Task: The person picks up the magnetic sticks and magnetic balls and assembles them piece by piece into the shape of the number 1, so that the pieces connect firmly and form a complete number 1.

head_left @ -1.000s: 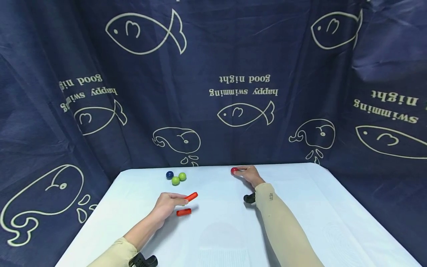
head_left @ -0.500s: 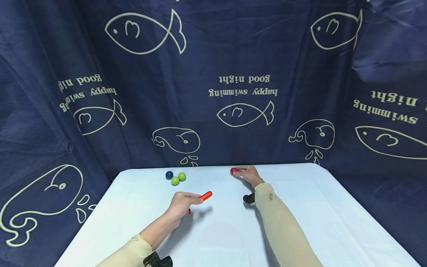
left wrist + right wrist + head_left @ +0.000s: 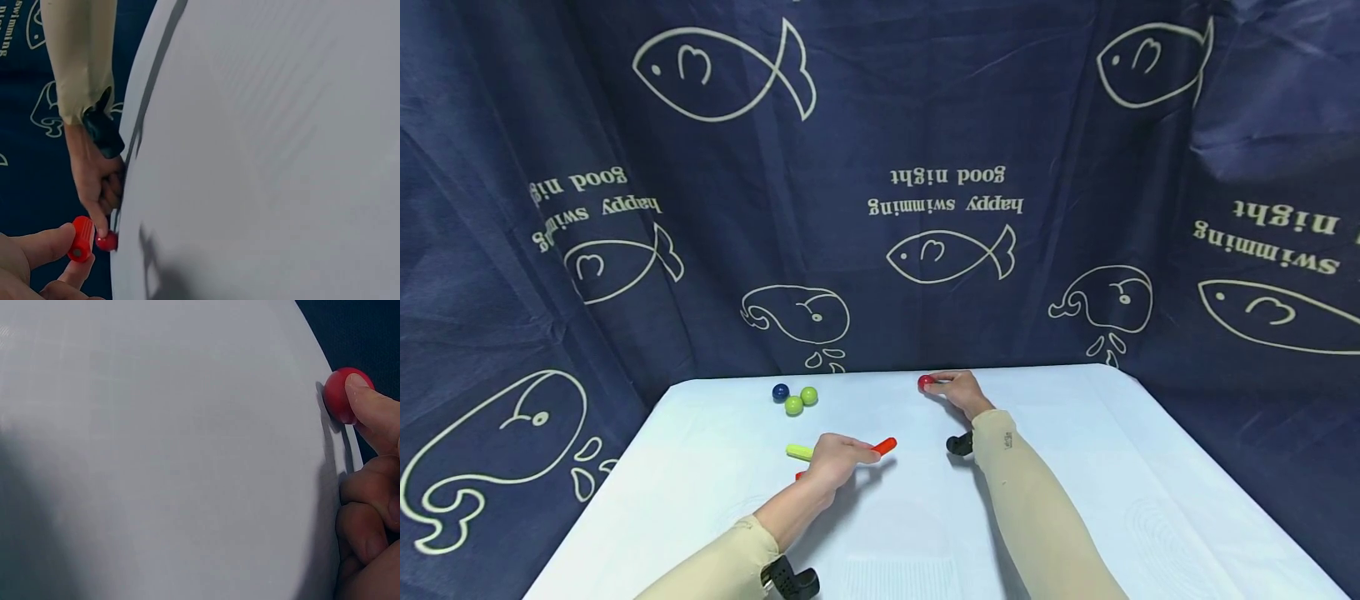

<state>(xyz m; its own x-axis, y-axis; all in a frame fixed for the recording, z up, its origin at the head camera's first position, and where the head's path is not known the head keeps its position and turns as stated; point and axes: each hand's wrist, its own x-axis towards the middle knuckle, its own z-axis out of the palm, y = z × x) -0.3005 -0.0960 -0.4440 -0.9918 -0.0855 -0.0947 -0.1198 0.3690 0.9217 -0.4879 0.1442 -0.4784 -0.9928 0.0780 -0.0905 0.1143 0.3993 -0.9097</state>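
My left hand [image 3: 838, 458] pinches a red rod [image 3: 886, 446] between thumb and fingers, over the middle of the white table. In the left wrist view, this red rod [image 3: 80, 239] shows a grey round spot in its end. My right hand [image 3: 958, 392] holds a red ball [image 3: 925, 382] at the table's far edge. Thumb on its side, the red ball [image 3: 339, 394] sits close above the tabletop in the right wrist view. Just left of my left hand lies a yellow-green rod [image 3: 797, 452]. A second red rod [image 3: 800, 476] is mostly hidden by that hand.
Two green balls [image 3: 794, 406] and a dark blue ball [image 3: 781, 392] are grouped at the back left of the white table [image 3: 1045, 500]. Behind its far edge hangs a navy curtain [image 3: 850, 125] with fish and whale drawings.
My left hand has moved right with the red rod. The yellow-green rod has come into view behind it, and the other red rod is now mostly covered. My right hand stays with the ball.
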